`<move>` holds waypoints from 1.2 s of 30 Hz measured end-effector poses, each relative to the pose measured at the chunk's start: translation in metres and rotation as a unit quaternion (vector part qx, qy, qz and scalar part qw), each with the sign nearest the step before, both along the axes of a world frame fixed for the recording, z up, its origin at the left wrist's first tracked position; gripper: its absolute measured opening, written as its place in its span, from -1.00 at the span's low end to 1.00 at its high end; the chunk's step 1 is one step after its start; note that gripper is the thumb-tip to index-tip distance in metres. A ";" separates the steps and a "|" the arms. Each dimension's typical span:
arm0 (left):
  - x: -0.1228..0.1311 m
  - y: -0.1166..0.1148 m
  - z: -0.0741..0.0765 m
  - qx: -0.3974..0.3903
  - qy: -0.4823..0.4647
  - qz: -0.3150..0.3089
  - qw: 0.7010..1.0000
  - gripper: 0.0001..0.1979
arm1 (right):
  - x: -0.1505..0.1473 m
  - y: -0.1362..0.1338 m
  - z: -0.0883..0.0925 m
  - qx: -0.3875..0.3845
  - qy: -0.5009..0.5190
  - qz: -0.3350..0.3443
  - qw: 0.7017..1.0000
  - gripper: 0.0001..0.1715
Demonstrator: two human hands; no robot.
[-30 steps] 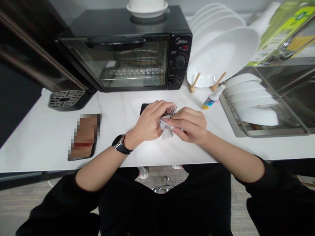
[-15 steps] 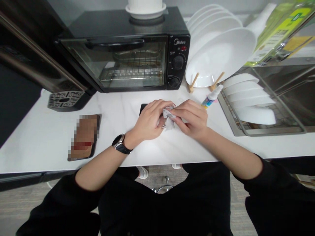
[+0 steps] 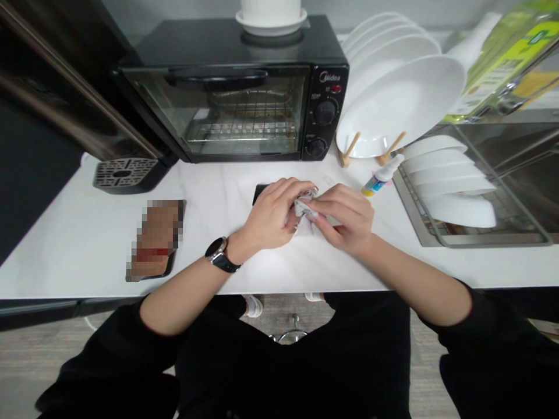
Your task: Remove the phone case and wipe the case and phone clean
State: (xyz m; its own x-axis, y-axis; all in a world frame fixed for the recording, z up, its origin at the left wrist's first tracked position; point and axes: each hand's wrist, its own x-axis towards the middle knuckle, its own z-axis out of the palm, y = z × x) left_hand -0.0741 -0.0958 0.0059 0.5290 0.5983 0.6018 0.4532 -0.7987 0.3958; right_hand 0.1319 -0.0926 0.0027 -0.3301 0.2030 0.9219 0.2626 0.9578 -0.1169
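Observation:
Above the white counter, my right hand [image 3: 349, 218] pinches a small crumpled grey-white cloth [image 3: 307, 209] between thumb and fingers. My left hand [image 3: 276, 215], wearing a black watch on its wrist, is curled just beside it, its fingertips and thumb bent around the cloth's left side. Whatever lies inside the left fingers is hidden; small shiny bits glint near the fingertips. Partly covered by the left hand, a flat black object [image 3: 259, 191] lies on the counter. A small white spray bottle with a blue and yellow label [image 3: 376, 181] lies right of my right hand.
A black toaster oven [image 3: 244, 110] stands behind my hands. To its right, white plates [image 3: 402, 105] lean in a wooden rack, beside a sink basket [image 3: 432, 241] of white bowls [image 3: 458, 209]. At left are a blurred-out phone-like slab [image 3: 155, 238] and a drip tray [image 3: 124, 174].
The whole view has shifted slightly, with the scene sliding a little to the right. Both hands stay together at the cloth, and its folds have altered slightly between the fingers.

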 end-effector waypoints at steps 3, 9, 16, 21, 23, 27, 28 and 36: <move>0.000 -0.001 0.002 -0.004 0.006 -0.012 1.000 -0.61 | -0.003 -0.006 0.000 0.027 -0.023 0.038 0.999 -0.71; 0.001 -0.002 0.004 -0.008 -0.028 -0.016 0.999 -0.60 | 0.001 0.001 0.001 0.068 -0.035 0.023 0.997 -0.64; -0.001 0.003 -0.002 0.026 -0.063 -0.038 0.997 -0.58 | 0.010 0.012 0.003 0.057 -0.022 -0.058 0.996 -0.50; -0.002 0.005 -0.003 0.042 -0.044 -0.053 0.997 -0.50 | 0.009 0.011 0.005 0.057 -0.037 -0.054 0.996 -0.44; -0.001 0.004 -0.002 0.043 -0.029 -0.057 0.997 -0.46 | 0.009 0.011 0.005 0.066 -0.035 -0.058 0.996 -0.45; 0.001 0.005 0.000 0.037 0.004 -0.062 0.997 -0.36 | 0.013 0.013 0.003 0.103 -0.025 -0.075 0.991 -0.51; 0.001 0.005 0.001 0.032 0.005 -0.058 0.998 -0.33 | 0.014 0.014 0.003 0.112 -0.024 -0.081 0.990 -0.54; -0.010 -0.002 0.015 0.139 -0.175 -0.033 0.974 -0.47 | 0.022 0.020 0.009 0.108 0.066 -0.207 0.970 -0.86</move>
